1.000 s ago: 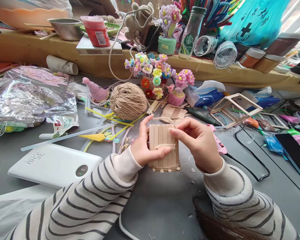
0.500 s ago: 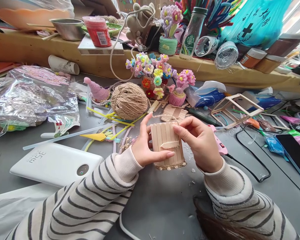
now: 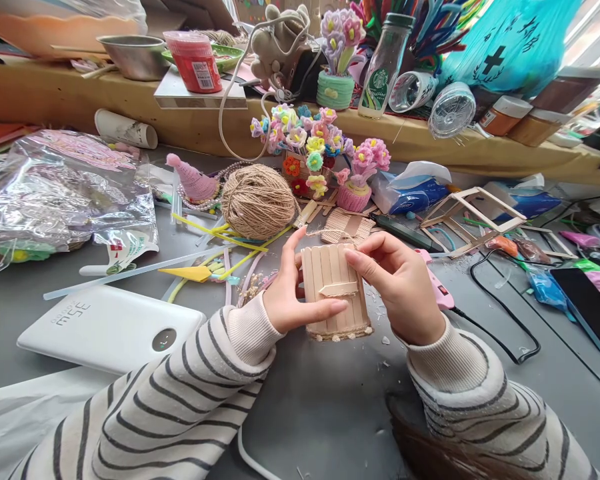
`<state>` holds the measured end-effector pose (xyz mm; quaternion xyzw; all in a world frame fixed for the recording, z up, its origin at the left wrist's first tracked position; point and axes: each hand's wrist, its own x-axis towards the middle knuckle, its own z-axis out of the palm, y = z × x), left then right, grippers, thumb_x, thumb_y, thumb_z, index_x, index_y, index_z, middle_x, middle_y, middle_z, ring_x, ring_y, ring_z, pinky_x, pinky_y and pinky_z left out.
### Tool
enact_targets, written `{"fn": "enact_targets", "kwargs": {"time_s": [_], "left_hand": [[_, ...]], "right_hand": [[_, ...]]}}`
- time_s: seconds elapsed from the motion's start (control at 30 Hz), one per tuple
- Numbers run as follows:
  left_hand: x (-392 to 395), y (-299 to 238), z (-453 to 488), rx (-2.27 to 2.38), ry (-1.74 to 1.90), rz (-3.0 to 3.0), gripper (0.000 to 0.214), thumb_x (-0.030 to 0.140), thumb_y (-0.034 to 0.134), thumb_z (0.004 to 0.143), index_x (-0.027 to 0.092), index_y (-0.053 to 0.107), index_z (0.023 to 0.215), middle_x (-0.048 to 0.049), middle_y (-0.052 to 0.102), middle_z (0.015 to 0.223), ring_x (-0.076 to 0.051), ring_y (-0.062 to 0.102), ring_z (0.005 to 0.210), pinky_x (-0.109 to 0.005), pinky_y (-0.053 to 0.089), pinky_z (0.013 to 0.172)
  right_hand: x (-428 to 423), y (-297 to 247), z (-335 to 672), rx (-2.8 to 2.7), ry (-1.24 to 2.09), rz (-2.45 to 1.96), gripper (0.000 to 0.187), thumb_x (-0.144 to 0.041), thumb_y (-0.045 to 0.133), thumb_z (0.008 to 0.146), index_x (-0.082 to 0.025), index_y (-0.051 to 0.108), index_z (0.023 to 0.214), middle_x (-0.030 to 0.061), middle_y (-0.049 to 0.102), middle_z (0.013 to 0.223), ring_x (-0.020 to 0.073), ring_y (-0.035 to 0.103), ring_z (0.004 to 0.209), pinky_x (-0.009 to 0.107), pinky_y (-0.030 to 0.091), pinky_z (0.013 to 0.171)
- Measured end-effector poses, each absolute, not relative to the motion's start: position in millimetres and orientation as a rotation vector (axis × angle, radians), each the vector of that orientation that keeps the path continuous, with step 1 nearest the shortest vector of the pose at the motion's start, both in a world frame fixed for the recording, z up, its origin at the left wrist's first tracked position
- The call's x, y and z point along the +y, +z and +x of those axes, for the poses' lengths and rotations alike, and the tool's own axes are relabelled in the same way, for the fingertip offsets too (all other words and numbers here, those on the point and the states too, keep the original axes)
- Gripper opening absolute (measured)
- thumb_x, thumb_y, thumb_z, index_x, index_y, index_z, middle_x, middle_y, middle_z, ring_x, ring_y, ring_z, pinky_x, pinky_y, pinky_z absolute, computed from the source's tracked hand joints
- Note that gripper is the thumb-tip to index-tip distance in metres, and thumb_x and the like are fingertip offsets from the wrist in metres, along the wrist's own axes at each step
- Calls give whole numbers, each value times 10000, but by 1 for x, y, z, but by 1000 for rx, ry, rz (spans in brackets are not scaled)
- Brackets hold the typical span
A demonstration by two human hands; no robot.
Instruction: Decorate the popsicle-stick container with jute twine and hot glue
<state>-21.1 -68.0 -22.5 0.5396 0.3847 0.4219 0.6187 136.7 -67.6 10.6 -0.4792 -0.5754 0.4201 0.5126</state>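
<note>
Pale wood makes up the little stick cup [image 3: 325, 267], with flat sticks standing side by side. It is between the two hands, in front of the person, over the grey counter [image 3: 325, 407]. I cannot tell if its bottom touches down. It leans a little.

The left hand [image 3: 287, 300] holds it from the left side. Its thumb lies across the front, low down, just under a small pointed stick sign [image 3: 339, 289]. Its first finger points up past the top, and the other fingers go behind, where I cannot see them well. The right hand [image 3: 405, 290] has its thumb on the front near the top right corner. Its fingers bend close to the thumb in a narrow pinch. I cannot tell if they nip the thin string [image 3: 325, 231] near the top too.

The cup is likely light and stiff, and dry wood should not be slippery. The glued-on bits could snap off, so the sign and the string trim [image 3: 347, 335] at the bottom are bad places to squeeze. The plain sides look best to hold, with a soft grip.

A ball of twine [image 3: 259, 202] sits behind, and a pink glue gun [image 3: 436, 280] lies near the right hand.
</note>
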Motion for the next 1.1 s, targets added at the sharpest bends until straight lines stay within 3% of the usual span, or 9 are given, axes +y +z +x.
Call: {"fn": "enact_targets", "kwargs": {"time_s": [0.33, 0.57, 1.1], "left_hand": [[-65, -18, -21, 987, 1112, 1069, 1102, 389, 767, 565, 175, 45, 1370, -172, 462, 1291, -328, 461, 1192, -496, 361, 997], [-58, -18, -22, 1029, 1262, 935, 1174, 411, 792, 520, 173, -3, 1350, -193, 437, 1309, -316, 472, 1184, -465, 373, 1002], [-58, -22, -20, 1108, 1270, 932, 1039, 374, 792, 501, 198, 160, 1307, -153, 504, 1205, -327, 537, 1074, -492, 409, 925]], "right_hand": [[-66, 13, 141, -1294, 1009, -1112, 173, -326, 651, 745, -202, 532, 738, -43, 504, 676, 64, 441, 553, 210, 391, 538], [-69, 19, 141, -1261, 1035, -1077, 141, -308, 636, 762, -199, 549, 772, -24, 539, 706, 83, 499, 612, 218, 431, 564], [-80, 34, 140, -1391, 1295, -762, 84, -192, 624, 779, -189, 555, 732, -20, 577, 798, 59, 524, 690, 164, 455, 583]]}}
